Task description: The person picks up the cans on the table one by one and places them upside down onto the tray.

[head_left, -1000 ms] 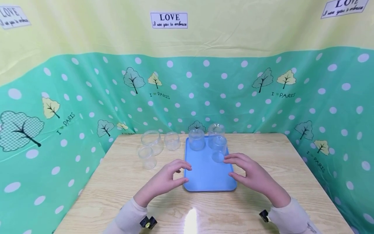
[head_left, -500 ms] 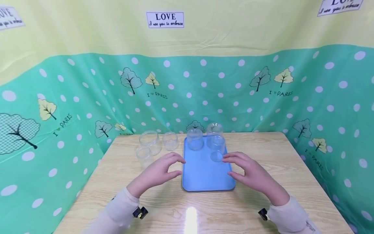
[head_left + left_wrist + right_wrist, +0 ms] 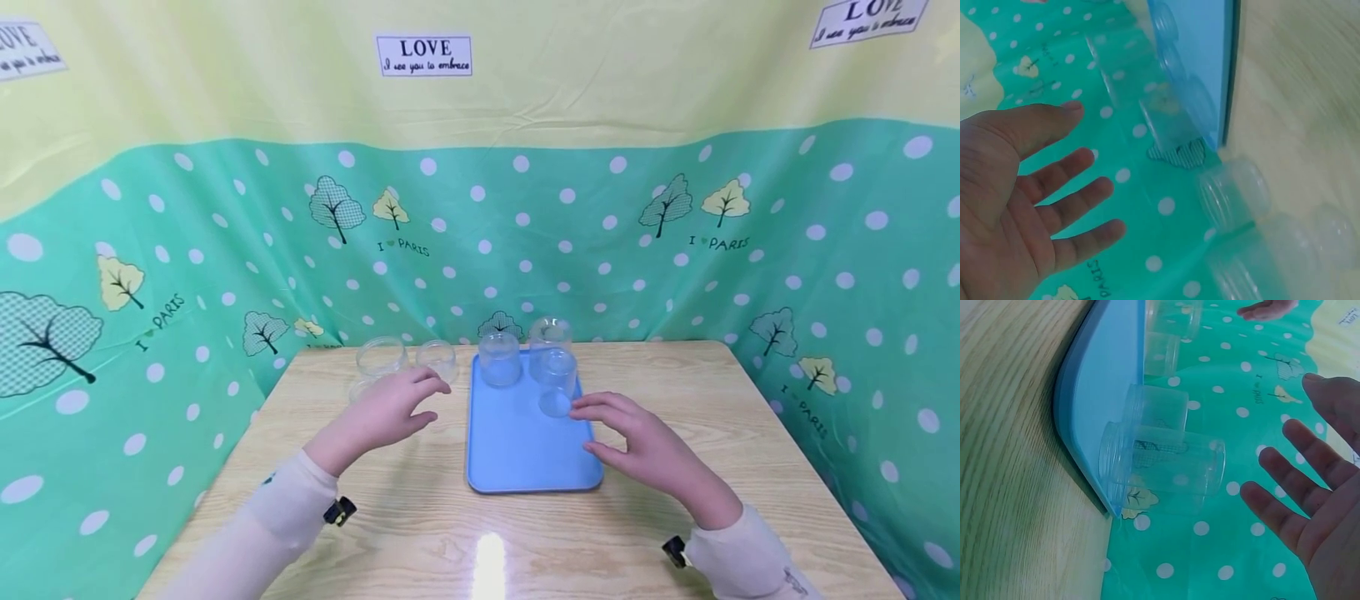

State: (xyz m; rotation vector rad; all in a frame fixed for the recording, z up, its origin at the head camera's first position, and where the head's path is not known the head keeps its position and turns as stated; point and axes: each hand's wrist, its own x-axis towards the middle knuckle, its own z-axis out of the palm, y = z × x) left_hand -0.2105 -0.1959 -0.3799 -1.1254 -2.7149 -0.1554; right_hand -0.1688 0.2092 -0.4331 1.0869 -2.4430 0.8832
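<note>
Showing left hand's palm (image 3: 1010,228): wrist view.

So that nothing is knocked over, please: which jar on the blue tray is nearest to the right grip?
The front jar, near the right edge of the blue tray; the other two jars stand farther back.

Sm. jar (image 3: 358,387) mostly hidden, L sign (image 3: 28,52) cropped
</note>
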